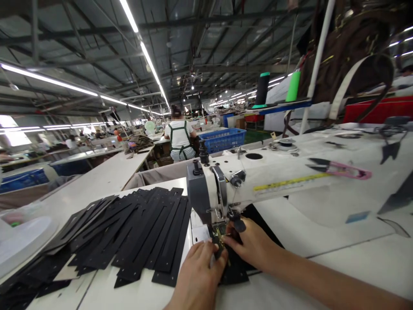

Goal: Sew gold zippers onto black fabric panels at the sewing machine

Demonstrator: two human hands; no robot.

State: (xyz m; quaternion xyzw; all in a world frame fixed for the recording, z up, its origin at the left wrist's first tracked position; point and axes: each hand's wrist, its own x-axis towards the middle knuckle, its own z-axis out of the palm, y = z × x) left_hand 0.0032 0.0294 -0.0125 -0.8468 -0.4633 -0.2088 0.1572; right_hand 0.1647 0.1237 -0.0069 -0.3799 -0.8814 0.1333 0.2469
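both hands (226, 258) on flat black strap piece (234, 269)

left hand (198, 275) curled, right hand (253, 245) pinching, forearms extended

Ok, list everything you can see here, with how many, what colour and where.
sewing machine: one, white and grey, on the table in front of the person
black strips: a fanned pile, too many to count, left of the machine
black piece: one, under the needle and both hands
thread snips: one, pink handles, on top of the machine arm
measuring tape: one, yellow, along the machine arm
thread cones: two, one dark and one green, on a shelf behind
blue crate: one, further back
co-worker: one, green apron, back turned
table: white
left hand: flat on the black piece
right hand: fingers at the needle
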